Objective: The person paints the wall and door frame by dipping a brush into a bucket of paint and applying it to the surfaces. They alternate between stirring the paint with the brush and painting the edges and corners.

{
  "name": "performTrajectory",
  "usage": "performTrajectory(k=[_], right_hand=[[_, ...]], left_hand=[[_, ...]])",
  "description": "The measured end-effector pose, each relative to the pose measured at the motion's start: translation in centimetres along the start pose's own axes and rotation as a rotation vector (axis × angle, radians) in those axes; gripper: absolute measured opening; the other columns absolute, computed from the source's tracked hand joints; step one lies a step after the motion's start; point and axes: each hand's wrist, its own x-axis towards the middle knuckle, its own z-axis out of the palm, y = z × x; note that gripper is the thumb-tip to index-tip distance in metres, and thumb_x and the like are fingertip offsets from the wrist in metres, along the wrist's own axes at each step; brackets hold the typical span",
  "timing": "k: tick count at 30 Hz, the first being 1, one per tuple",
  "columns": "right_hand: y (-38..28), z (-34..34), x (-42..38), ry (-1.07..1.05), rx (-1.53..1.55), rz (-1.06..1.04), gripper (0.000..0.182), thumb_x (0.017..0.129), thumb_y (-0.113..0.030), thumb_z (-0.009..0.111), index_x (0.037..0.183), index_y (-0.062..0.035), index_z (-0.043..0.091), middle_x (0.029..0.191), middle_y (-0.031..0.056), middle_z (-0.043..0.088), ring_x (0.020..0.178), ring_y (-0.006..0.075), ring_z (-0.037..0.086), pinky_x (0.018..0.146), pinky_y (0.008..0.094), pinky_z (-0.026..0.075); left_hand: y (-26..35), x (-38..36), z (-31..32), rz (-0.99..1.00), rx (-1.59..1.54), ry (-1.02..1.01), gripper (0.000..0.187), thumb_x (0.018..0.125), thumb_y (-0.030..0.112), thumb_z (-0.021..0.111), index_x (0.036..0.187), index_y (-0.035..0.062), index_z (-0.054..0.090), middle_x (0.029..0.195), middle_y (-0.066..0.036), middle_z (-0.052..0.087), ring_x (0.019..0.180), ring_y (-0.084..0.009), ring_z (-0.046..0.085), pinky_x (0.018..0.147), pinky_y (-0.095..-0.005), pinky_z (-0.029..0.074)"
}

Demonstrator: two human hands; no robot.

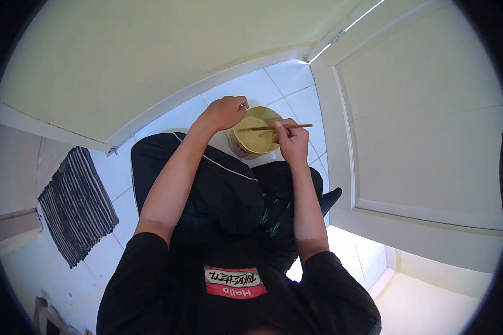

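Note:
A round yellowish bucket (241, 146) stands on the tiled floor between my knees and the wall, with pale yellow paint inside. In my right hand (293, 143) is a thin brown paintbrush (299, 126), held nearly level, its bristle end over the paint. My left hand (227, 113) is at the bucket's upper left rim with its fingers curled; whether they grip the rim or something small cannot be made out.
A pale door (419, 151) stands at the right, and a cream wall (151, 56) rises ahead. On the white tiles to the left lies a striped dark mat (79, 206). Part of another person (47, 318) shows at the bottom left corner.

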Motion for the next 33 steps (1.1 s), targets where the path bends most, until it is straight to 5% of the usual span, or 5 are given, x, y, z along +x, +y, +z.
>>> performTrajectory(k=[5,14,24,33], right_hand=[[0.6,-0.8,0.2,0.030,-0.268,-0.122,0.023,0.094,-0.019,0.066,0.088,0.0027,0.068,0.063,0.0078,0.065,0.053,0.0139,0.063,0.052,0.0274,0.048],[-0.2,-1.5,0.0,0.113,0.048,-0.003,0.026,0.097,-0.023,0.064,0.085,0.0006,0.065,0.060,0.0030,0.059,0.053,0.0098,0.057,0.050,0.0262,0.045],[-0.3,-3.1,0.2,0.222,0.201,-0.152,0.017,0.097,-0.011,0.060,0.088,0.0026,0.063,0.073,0.0057,0.062,0.062,0.0109,0.060,0.054,0.0259,0.049],[-2.1,-1.8,0.3,0.122,0.082,-0.346,0.017,0.091,-0.012,0.065,0.082,0.0032,0.066,0.081,0.0132,0.068,0.064,0.0300,0.063,0.060,0.0365,0.049]], left_hand=[[0.3,-0.2,-0.2,-0.016,-0.012,-0.011,0.028,0.093,0.022,0.049,0.108,0.0037,0.065,0.104,-0.021,0.069,0.099,-0.0386,0.065,0.086,-0.0448,0.051],[0.2,-0.3,-0.2,-0.046,-0.048,0.005,0.029,0.095,0.018,0.047,0.115,0.0032,0.062,0.106,-0.022,0.069,0.101,-0.0370,0.065,0.089,-0.0425,0.050],[-0.2,0.3,0.1,-0.066,-0.057,-0.058,0.029,0.094,0.017,0.051,0.116,0.0025,0.062,0.101,-0.020,0.070,0.097,-0.0318,0.067,0.088,-0.0383,0.050],[0.2,0.4,0.6,-0.096,-0.118,-0.074,0.028,0.098,0.015,0.048,0.118,0.0009,0.062,0.093,-0.013,0.069,0.091,-0.0209,0.065,0.085,-0.0335,0.049]])
